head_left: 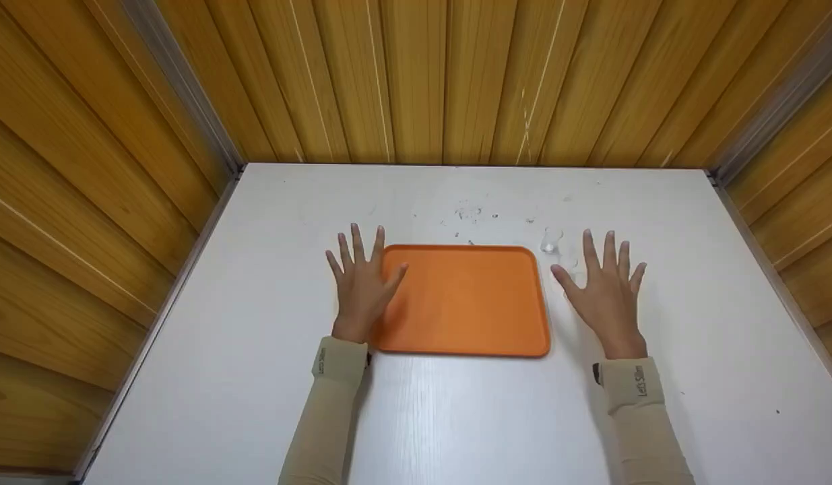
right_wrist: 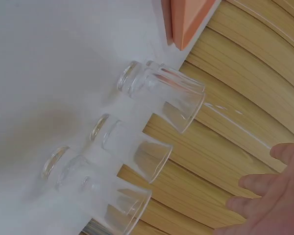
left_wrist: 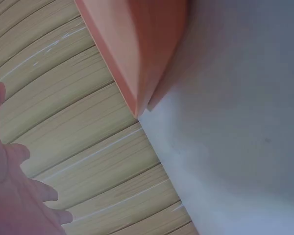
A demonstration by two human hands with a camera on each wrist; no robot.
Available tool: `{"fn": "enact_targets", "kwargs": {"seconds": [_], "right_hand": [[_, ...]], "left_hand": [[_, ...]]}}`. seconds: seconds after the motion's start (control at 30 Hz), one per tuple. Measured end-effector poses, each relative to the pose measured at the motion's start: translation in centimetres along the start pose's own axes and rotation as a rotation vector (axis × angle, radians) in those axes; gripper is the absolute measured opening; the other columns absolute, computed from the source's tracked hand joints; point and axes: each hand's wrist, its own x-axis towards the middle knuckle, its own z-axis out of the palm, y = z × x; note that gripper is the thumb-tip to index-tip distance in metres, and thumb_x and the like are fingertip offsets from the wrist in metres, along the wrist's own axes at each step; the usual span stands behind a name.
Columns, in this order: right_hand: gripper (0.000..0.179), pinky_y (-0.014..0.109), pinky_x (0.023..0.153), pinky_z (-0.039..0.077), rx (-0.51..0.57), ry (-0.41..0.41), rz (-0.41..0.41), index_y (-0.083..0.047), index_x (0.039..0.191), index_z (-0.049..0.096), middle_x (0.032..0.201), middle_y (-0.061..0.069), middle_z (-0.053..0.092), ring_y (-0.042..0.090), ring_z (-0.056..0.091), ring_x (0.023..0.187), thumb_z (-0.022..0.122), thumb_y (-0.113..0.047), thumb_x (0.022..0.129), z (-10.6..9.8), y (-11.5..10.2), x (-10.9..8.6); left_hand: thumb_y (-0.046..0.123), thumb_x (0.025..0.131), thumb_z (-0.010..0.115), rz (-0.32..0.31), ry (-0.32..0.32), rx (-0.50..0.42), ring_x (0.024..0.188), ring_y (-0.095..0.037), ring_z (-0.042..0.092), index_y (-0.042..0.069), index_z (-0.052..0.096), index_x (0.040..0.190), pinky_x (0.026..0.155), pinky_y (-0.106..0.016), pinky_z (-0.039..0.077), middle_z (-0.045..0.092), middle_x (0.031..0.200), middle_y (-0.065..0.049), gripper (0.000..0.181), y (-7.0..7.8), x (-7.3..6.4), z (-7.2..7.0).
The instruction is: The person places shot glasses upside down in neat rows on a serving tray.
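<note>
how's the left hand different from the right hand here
The left hand lies over the left edge of the orange tray; the right hand is off the tray, apart from its right edge. The clear glasses stand by the right hand, none by the left. Both hands are open, fingers spread, holding nothing.

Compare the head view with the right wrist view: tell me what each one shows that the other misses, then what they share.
Only the head view shows the left hand, spread flat with its thumb over the left edge of the orange tray, and the whole white table ringed by wooden walls.

Only the right wrist view shows three clear glasses standing in a row on the table; the head view catches just one glass clearly.

Both show the right hand, open and holding nothing, the tray, the table and the wooden wall.
</note>
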Motion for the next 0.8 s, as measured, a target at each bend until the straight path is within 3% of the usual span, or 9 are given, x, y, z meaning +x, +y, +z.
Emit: {"fn": "enact_targets", "kwargs": {"seconds": [0.2, 0.43, 0.63, 0.8], "right_hand": [[0.083, 0.067, 0.112, -0.002, 0.117, 0.015, 0.012, -0.011, 0.155, 0.015, 0.158, 0.026, 0.007, 0.046, 0.003, 0.146, 0.047, -0.057, 0.094, -0.4, 0.4, -0.1], [0.078, 0.062, 0.116, 0.006, 0.368, 0.030, 0.060, -0.014, 0.155, 0.015, 0.160, 0.018, 0.011, 0.041, 0.008, 0.147, 0.050, -0.050, 0.095, -1.5, 1.2, -0.5], [0.074, 0.054, 0.118, 0.014, 0.486, 0.057, 0.121, -0.019, 0.154, 0.022, 0.160, 0.010, 0.020, 0.034, 0.015, 0.148, 0.053, -0.049, 0.094, -2.4, 1.9, -1.0], [0.072, 0.051, 0.119, 0.017, 0.527, 0.068, 0.170, -0.018, 0.152, 0.028, 0.159, 0.008, 0.024, 0.032, 0.018, 0.147, 0.056, -0.048, 0.093, -3.0, 2.7, -1.4]], "left_hand": [[0.055, 0.094, 0.048, -0.124, -0.136, -0.292, 0.147, -0.042, 0.004, 0.018, 0.017, 0.155, 0.116, -0.062, 0.003, 0.008, 0.160, -0.020, 0.077, -0.7, 0.3, -0.4], [0.042, 0.099, 0.046, -0.267, -0.205, -0.716, 0.148, -0.035, 0.012, 0.022, 0.016, 0.155, 0.116, -0.056, 0.018, 0.013, 0.161, -0.012, 0.066, -2.0, 0.7, -0.1], [0.042, 0.100, 0.045, -0.356, -0.234, -0.908, 0.142, -0.029, 0.031, 0.021, 0.025, 0.153, 0.115, -0.047, 0.030, 0.028, 0.157, -0.008, 0.061, -3.0, 0.9, 0.4], [0.039, 0.101, 0.045, -0.448, -0.284, -1.034, 0.138, -0.029, 0.039, 0.016, 0.032, 0.151, 0.113, -0.043, 0.033, 0.036, 0.153, -0.009, 0.057, -3.7, 0.9, 0.8]]}}
